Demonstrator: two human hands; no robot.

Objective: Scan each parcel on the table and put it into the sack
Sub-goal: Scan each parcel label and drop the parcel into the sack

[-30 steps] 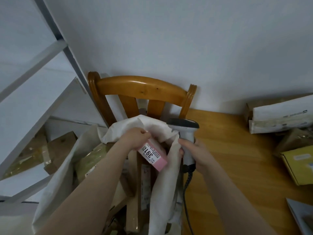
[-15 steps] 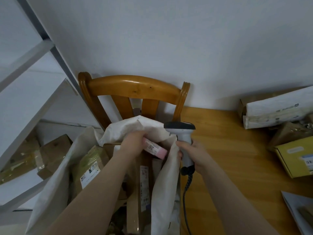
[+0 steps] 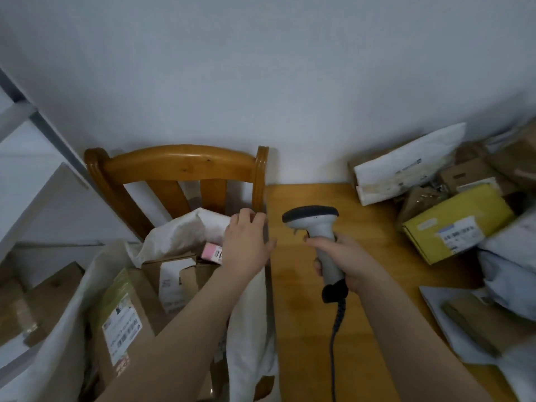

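Observation:
A white sack [image 3: 179, 236] stands open on the chair seat, left of the wooden table [image 3: 301, 285]. Several cardboard parcels [image 3: 124, 314] stand inside it. A small pink parcel [image 3: 211, 252] lies on top of them, free of my hand. My left hand [image 3: 246, 242] hovers over the sack's right rim beside the table edge, fingers relaxed, holding nothing. My right hand [image 3: 345, 262] grips the handle of a grey barcode scanner [image 3: 314, 224] above the table. More parcels lie at the table's right, among them a yellow box [image 3: 452, 221] and a white mailer [image 3: 406, 166].
A wooden chair [image 3: 177, 166] backs against the white wall behind the sack. The scanner's coiled cable [image 3: 336, 329] hangs down across the table. White shelving [image 3: 34, 181] with brown boxes [image 3: 43, 297] stands at the left. A flat envelope and box [image 3: 475, 320] lie at the lower right.
My left hand let go of the pink parcel, which now lies in the sack, and the hand moved right toward the table. My right hand moved right with the scanner.

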